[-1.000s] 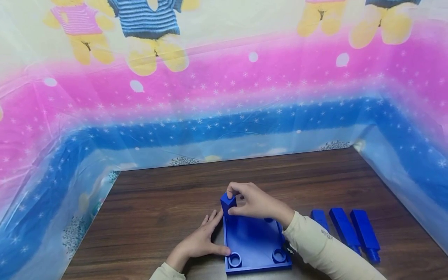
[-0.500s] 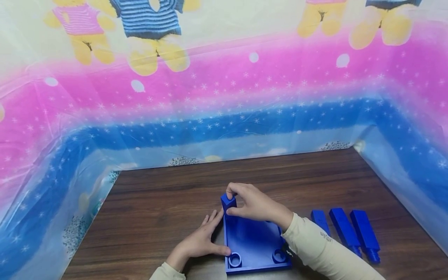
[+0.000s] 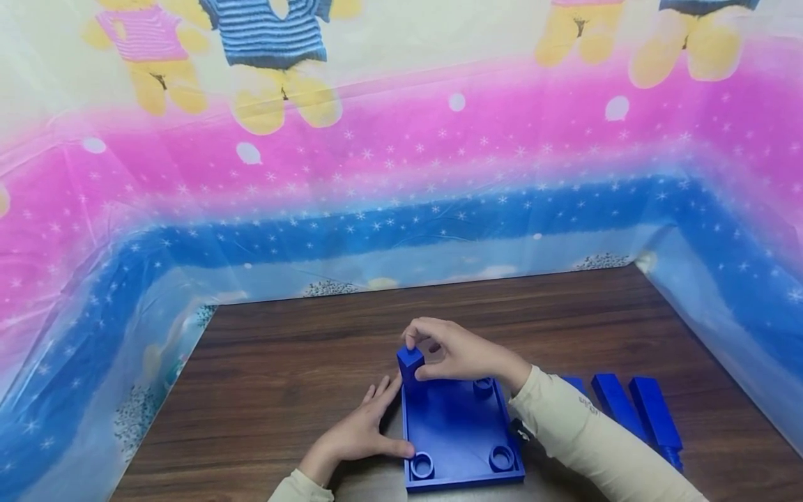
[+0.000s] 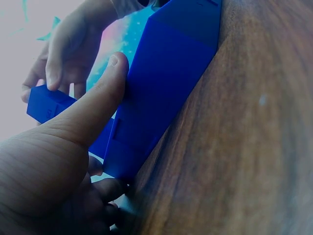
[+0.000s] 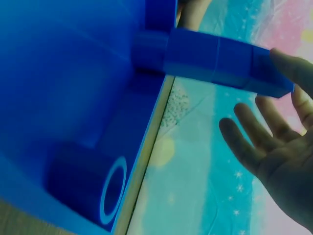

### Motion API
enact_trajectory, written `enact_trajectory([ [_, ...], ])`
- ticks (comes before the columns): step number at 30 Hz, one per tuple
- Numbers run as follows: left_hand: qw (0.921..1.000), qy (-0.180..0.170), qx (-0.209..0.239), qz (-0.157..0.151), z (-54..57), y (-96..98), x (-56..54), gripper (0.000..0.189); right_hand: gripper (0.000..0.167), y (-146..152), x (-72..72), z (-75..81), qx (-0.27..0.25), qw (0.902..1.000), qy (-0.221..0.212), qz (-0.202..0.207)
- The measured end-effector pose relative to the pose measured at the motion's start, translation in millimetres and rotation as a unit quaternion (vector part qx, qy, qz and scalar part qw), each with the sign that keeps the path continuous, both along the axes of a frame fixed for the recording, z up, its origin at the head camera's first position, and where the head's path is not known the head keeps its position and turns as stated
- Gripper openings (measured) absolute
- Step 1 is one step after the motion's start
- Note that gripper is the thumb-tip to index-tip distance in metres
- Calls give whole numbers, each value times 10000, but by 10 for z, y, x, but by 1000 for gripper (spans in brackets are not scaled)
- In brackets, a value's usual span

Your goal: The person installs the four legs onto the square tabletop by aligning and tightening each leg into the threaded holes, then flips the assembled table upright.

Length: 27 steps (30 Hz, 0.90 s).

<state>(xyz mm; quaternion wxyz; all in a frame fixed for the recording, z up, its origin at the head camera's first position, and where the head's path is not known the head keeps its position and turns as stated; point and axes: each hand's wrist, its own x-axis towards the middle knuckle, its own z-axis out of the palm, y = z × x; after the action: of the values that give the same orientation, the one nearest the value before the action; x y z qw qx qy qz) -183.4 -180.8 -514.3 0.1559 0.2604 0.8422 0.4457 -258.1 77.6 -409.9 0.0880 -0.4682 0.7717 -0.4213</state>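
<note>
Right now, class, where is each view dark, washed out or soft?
Head view: fairly even light, a darker patch on the blue tray; left wrist view: left hand shadowed, upper-left background washed out, table grain soft; right wrist view: blue-green tint, right hand dim, socket edges soft.

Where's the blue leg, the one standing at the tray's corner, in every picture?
Head: the leg is low in the middle, at the far left corner of the tray.
Left wrist: the leg is at the left, partly behind the left hand.
Right wrist: the leg is at the upper right.
Shared landmark: the blue tray.
</note>
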Motion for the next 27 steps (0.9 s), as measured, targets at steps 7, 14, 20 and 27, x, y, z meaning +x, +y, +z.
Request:
enact_trajectory([
  [7, 9999, -160, 18, 20, -14, -12, -21, 123, 28, 33, -104, -18, 169, 9982, -509, 255],
  [14, 9994, -318, -126, 105, 80, 9, 14, 122, 27, 38, -120, -33, 185, 9967, -732, 310],
  [20, 9995, -126, -276, 21, 164, 46, 24, 122, 25, 38, -93, -35, 43, 9978, -613, 267],
  [27, 9990, -86, -448, 42, 185, 59, 21, 121, 26, 15, -36, -73, 11, 9993, -376, -9],
])
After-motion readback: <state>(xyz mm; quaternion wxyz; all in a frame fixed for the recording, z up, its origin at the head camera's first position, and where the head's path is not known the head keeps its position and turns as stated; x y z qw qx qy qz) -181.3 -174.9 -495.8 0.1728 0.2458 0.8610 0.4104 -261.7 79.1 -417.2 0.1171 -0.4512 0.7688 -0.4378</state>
